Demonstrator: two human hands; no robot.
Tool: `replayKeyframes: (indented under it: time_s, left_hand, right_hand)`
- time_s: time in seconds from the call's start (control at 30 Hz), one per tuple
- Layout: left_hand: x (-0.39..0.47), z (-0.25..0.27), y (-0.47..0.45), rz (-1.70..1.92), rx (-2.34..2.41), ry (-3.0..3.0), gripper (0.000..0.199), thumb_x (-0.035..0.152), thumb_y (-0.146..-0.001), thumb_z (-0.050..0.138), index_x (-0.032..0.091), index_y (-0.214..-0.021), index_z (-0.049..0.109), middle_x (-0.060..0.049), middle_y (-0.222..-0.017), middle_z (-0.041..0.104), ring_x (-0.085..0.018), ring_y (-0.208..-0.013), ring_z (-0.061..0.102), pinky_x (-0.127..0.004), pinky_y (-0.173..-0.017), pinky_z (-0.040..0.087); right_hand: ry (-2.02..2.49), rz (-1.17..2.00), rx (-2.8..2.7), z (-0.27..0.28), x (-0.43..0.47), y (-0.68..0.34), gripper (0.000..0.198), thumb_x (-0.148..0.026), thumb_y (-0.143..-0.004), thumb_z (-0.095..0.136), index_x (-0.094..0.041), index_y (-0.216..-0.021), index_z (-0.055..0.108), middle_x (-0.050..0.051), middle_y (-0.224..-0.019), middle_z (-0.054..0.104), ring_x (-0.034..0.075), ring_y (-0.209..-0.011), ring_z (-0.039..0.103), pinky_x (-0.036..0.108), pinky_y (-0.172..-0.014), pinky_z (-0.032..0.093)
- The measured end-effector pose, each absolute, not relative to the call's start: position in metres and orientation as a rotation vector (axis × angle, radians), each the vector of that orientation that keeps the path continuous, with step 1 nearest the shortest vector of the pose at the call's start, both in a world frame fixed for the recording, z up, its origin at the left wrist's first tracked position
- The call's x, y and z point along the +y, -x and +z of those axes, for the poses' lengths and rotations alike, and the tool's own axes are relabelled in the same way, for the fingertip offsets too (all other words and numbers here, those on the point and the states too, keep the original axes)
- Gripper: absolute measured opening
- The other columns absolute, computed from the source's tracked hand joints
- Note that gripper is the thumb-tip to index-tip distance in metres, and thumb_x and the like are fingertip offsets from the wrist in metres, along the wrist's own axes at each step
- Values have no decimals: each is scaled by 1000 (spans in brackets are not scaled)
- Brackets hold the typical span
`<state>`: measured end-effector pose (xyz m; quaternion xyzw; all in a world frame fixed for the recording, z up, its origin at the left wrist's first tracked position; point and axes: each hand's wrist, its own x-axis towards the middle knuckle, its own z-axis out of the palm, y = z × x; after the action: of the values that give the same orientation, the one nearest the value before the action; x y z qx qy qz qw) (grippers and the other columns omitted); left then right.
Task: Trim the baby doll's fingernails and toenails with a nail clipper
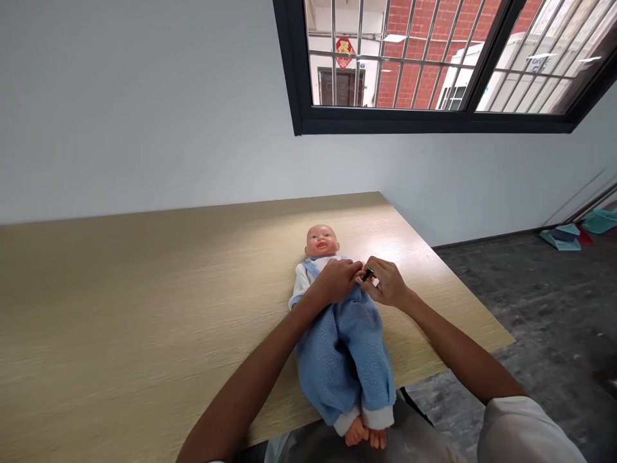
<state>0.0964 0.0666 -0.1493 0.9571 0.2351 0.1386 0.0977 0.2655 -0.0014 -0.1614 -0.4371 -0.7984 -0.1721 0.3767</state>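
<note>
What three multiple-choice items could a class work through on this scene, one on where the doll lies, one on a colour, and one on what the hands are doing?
1. Where does the doll lie?
A. On the floor
B. On the wooden table, feet toward its near edge
C. On the window sill

2. What colour are the doll's overalls?
A. Blue
B. Red
C. Green

3. How are the two hands placed?
A. Both hang off the table
B. One lifts the doll by its head
C. Both meet at the doll's chest, the right hand pinching a small dark object

Answers: 1 B, the doll lies on its back on the tabletop with its bare feet at the near edge. 2 A, the fleecy overalls are light blue over a white shirt. 3 C, the left hand rests on the chest beside the right, whose fingers grip the dark object.
</note>
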Motion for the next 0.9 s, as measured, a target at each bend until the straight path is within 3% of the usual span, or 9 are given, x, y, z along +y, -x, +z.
replayKeyframes:
  time_s: [0.2, 0.43, 0.67, 0.9]
  left_hand:
    - [64, -147, -97, 401, 701, -2816, 29, 32, -101, 35, 16, -92, 58, -6, -90, 63, -19, -79, 57, -31, -72, 36]
    - [69, -148, -96, 523, 887, -2660, 40, 32, -105, 21, 14, -86, 52, -6, -79, 61, -15, -69, 54, -29, -65, 34]
    - [69, -147, -94, 541, 799, -2645, 37, 37, -104, 31, 15, -87, 54, -5, -82, 63, -15, -71, 55, -27, -66, 33]
    - [69, -149, -95, 542, 759, -2675, 36, 39, -103, 31, 15, -90, 55, -5, -82, 63, -16, -71, 54, -29, -65, 33]
  right_hand:
    - [1057, -384, -2025, -163, 0, -266, 29, -34, -83, 56, -7, -76, 53, 1, -71, 51, -7, -71, 35, 8, -67, 27]
    - [982, -344, -1665, -184, 4, -264, 26, -33, -89, 42, -7, -89, 46, 3, -78, 52, -9, -78, 48, 3, -69, 41]
    - [847, -572, -1791, -183, 6, -265, 30, -37, -77, 62, -9, -81, 52, 2, -76, 57, -7, -79, 49, 9, -70, 38]
    - [935, -710, -1864, -179, 4, -263, 36, -45, -76, 64, -10, -81, 58, 2, -83, 59, -5, -85, 46, 13, -74, 36]
